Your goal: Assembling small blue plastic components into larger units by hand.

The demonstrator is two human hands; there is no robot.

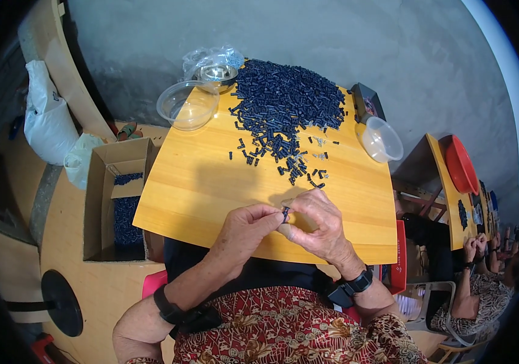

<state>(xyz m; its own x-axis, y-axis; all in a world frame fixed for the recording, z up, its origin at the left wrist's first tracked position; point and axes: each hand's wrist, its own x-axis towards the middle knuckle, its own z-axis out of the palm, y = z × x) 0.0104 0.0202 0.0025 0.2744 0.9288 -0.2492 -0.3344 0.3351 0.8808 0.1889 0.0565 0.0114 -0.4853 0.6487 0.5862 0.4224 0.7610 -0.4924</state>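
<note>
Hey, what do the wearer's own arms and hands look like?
The left hand and right hand are gloveless. A black strap circles the left forearm, and a black band the right wrist, with a dark boxy unit beside it. The short right sleeve is printed in dark red, brown and cream.

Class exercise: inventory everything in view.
Small piece: one, dark, between hands
Heaped pieces: many, dark blue, table's back
Table: one, yellow, centre
Plastic bowls: two, clear, table's sides
Metal bowl: one, silver, back left
Plastic bag: one, clear, back left
Tray: one, black, back right
Cardboard box: one, brown, left floor
Sacks: two, whitish, far left
Basin: one, red, second table
Round base: one, black, lower left
Co-worker: at least one, patterned top, right
Wristbands: two, black, wrists
Left hand, right hand: one each, bare, at piece
</note>
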